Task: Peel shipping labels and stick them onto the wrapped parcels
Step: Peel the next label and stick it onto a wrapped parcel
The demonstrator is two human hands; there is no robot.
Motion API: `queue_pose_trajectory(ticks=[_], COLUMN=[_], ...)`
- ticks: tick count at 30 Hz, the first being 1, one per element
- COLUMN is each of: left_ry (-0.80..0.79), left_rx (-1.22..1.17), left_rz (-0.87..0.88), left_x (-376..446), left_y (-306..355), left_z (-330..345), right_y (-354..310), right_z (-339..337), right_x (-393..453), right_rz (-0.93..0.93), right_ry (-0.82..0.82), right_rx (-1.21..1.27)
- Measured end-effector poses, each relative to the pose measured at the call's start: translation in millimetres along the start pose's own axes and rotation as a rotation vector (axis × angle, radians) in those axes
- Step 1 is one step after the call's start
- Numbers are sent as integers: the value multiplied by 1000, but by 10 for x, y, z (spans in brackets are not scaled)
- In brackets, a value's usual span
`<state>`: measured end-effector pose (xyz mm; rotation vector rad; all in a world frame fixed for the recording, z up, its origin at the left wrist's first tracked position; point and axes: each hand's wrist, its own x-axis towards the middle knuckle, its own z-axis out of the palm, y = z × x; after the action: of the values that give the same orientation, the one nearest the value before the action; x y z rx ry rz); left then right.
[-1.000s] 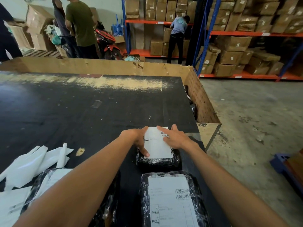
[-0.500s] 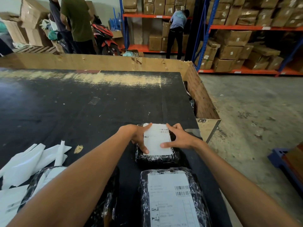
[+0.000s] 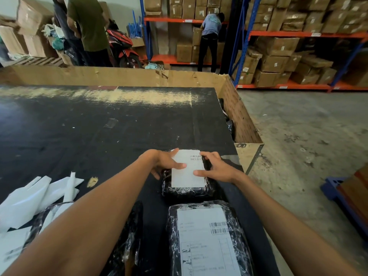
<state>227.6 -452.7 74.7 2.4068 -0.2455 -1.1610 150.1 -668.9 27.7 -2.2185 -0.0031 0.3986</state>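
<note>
Now: white paper shipping label (image 3: 188, 169) lies on small black plastic-wrapped parcel (image 3: 187, 189), middle of frame | left hand (image 3: 163, 161) and right hand (image 3: 217, 168) press it flat, fingers spread | done: bigger black wrapped parcel (image 3: 209, 238), bottom middle, has its label | left: black parcel at bottom left (image 3: 123, 242), can't tell | white peeled backing papers (image 3: 39, 193) pile far left

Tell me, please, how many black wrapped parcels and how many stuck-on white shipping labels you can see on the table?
Black wrapped parcels: 3, the far one, the near one, the left one.
Shipping labels stuck on parcels: 2, far, near.
Total: 5
</note>
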Motion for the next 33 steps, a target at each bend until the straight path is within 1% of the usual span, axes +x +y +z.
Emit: queue_pose_trajectory(ticks=[2,4,8,12,15,17,19,20,22,24,26,28,33], left_ry=[74,124,58,3,21,57,93,106,168,190,218,273,374], left_rx=[-9,-58,-152,-242,-342,-401,-381,-323,-199,-171,-202,-284,-291], left_rz=[-2,21,4,-17,-17,-26,-36,-46,-89,-110,-78,-43,117], left_x=[27,51,25,-27,-176,-205,-208,-211,-176,-148,-110,-162,-828], left_y=[-1,-30,-35,-33,13,35,44,57,49,29,32,67,308], left_z=[63,92,30,9,56,78,110,130,159,170,156,91,-58], right_y=[33,76,113,160,215,245,276,280,233,179,117,59,-337], right_z=[101,138,103,163,181,182,190,198,216,235,216,169,-43], right_x=[43,71,50,44,14,-22,-61,-83,-121,-123,-135,-175,-539], right_rz=[-17,-22,3,-35,-23,56,150,170,169,175,178,164,59], right_ry=[110,176,177,228,251,265,247,210,160,169,216,252,387], right_rx=[68,130,280,229,327,386,334,304,322,376,409,440,503])
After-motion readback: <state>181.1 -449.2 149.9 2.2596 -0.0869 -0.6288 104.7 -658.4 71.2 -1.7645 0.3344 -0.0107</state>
